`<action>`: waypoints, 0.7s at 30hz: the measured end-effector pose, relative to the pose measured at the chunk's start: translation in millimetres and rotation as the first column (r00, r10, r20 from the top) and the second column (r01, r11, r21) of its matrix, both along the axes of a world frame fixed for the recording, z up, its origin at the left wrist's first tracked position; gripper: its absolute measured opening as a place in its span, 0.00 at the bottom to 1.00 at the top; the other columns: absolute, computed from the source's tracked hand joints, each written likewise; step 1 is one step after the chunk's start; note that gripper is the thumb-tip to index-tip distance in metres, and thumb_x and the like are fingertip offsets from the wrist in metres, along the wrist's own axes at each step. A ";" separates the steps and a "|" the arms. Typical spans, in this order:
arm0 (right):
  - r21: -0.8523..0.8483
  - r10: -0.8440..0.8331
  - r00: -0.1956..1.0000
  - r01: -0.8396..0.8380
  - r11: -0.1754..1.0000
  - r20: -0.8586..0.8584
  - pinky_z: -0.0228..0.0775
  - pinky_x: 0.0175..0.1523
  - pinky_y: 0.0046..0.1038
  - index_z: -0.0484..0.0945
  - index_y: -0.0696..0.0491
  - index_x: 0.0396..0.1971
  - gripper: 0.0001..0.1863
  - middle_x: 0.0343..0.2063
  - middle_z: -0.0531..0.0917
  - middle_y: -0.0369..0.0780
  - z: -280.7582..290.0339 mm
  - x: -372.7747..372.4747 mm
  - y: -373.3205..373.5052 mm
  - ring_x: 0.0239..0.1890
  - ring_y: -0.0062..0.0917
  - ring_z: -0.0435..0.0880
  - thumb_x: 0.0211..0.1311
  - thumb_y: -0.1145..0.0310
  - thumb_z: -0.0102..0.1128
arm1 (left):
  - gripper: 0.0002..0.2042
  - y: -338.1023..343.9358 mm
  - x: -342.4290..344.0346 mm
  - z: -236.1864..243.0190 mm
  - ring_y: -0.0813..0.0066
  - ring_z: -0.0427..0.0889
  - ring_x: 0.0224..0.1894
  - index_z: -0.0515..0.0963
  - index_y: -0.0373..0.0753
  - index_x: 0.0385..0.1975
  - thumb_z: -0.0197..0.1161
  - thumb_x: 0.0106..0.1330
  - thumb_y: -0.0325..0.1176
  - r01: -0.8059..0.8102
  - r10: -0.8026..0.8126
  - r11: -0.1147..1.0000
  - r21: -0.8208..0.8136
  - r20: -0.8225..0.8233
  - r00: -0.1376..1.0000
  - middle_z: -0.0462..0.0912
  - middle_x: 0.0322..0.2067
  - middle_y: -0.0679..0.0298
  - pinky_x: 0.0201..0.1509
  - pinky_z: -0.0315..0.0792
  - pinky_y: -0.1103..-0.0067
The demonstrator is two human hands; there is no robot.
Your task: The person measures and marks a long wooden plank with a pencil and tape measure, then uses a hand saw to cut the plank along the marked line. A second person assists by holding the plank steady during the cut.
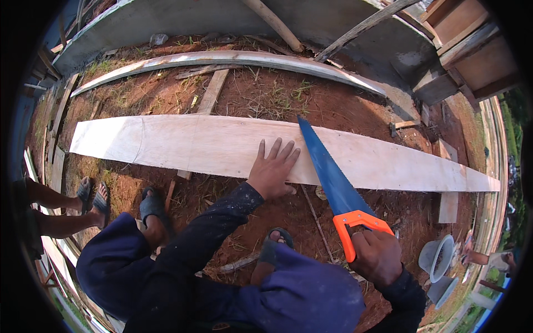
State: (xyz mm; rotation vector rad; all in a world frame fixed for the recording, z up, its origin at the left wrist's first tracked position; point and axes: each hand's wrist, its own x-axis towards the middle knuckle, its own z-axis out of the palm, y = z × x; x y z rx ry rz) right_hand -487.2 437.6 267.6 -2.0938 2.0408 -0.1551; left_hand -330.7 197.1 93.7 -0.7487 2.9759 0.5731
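Long, pale plywood board (222,143) lies crosswise over reddish soil (333,110), mid-view, with a weathered wooden slat (214,91) running under its left part and a short pale wooden block (448,208) under its right part. Left hand (275,169) is palm down on the board near its middle, fingers spread, thumb by the near edge. Right hand (377,258) grips the bright orange handle of a handsaw with a tapered blue blade (327,166); fingers curled around the handle. Blade slants across the board just right of the left hand, tip at the far edge, teeth facing right; cannot tell whether it touches the wood. Grey plastic bucket (426,256) sits at lower right; another person's sandalled feet (100,205) stand at left.
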 end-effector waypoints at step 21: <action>0.094 -0.023 0.999 0.018 0.995 0.046 0.72 0.31 0.34 0.77 0.53 0.31 0.10 0.24 0.77 0.38 23.1 -18.5 22.4 0.27 0.32 0.81 0.47 0.70 0.66 | 0.21 9.8 -60.2 -28.8 0.53 0.72 0.65 0.73 0.35 0.58 0.62 0.65 0.32 0.096 -0.167 0.975 -0.199 -0.378 0.911 0.77 0.59 0.55 0.69 0.66 0.62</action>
